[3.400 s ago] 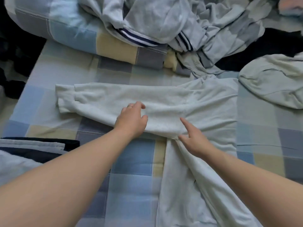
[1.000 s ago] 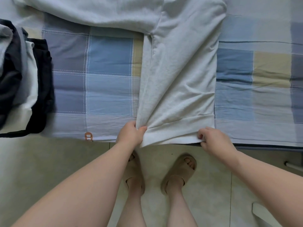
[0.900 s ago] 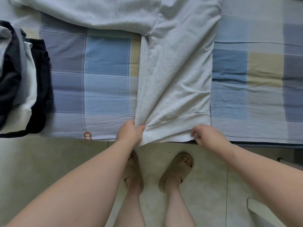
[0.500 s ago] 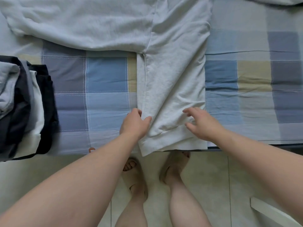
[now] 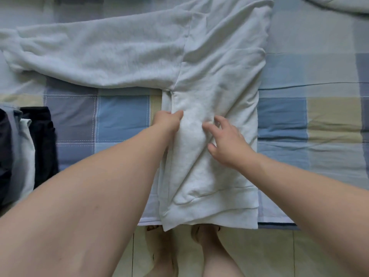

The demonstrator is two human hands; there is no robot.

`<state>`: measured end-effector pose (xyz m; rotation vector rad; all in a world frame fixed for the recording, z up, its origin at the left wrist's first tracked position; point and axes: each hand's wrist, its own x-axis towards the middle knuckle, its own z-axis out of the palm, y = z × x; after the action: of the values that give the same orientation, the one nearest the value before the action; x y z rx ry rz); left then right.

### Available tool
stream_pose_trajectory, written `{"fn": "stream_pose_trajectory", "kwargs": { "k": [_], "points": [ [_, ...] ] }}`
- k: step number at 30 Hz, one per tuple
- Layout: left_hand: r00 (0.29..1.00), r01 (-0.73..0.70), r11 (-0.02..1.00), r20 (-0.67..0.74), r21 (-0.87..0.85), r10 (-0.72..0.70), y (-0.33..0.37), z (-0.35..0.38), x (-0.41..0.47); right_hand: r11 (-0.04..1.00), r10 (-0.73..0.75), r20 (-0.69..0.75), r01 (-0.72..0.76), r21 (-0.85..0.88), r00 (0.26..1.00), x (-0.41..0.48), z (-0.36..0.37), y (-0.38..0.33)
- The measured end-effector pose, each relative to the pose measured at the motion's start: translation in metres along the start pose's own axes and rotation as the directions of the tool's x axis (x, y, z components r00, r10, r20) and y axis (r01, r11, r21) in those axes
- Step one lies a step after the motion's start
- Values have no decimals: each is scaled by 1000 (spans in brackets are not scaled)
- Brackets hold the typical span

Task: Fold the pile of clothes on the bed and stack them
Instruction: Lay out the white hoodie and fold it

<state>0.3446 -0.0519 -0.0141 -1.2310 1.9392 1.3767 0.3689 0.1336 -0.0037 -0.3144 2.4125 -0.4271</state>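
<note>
**Item:** sweatshirt [image 5: 219, 66], pale grey-white fleece knit, long-sleeved.

**Location:** flat on the bed [image 5: 319, 116], on the checked cover. The trunk runs near to far. The ribbed hem [image 5: 215, 208] overhangs the near edge above the tiled floor [image 5: 269, 254]. One sleeve [image 5: 99, 52] lies straight out to the left at the far end.

**Condition:** trunk already narrowed lengthwise, with loose ridges down the middle. Sleeve not yet folded in.

**Left hand** [image 5: 168, 122]: at the trunk's left edge, fingers curled and apparently pinching the folded edge.

**Right hand** [image 5: 227, 142]: over the middle of the trunk, fingers [image 5: 207, 128] spread. The tips are on or just above the cloth; contact cannot be told.

**Handling (judged):** soft, limp and fairly thick. Light to lift but bulky, so folds will spring open unless pressed flat. Not slippery, not fragile. Best held at hem corners, shoulder seam or cuff, with a flat palm to smooth it.

**Also present:**
- stack of folded clothes [image 5: 26, 148], dark and grey, at the left, well apart from the sweatshirt
- another pale garment [image 5: 351, 4] in the far right corner
</note>
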Motion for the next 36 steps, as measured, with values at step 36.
{"fn": "stream_pose_trajectory", "kwargs": {
  "k": [36],
  "points": [
    [521,-642,254,169,724,837,164,-31,110,960,-34,-440,-92,-263,897,236,-189,-33]
  ]
}}
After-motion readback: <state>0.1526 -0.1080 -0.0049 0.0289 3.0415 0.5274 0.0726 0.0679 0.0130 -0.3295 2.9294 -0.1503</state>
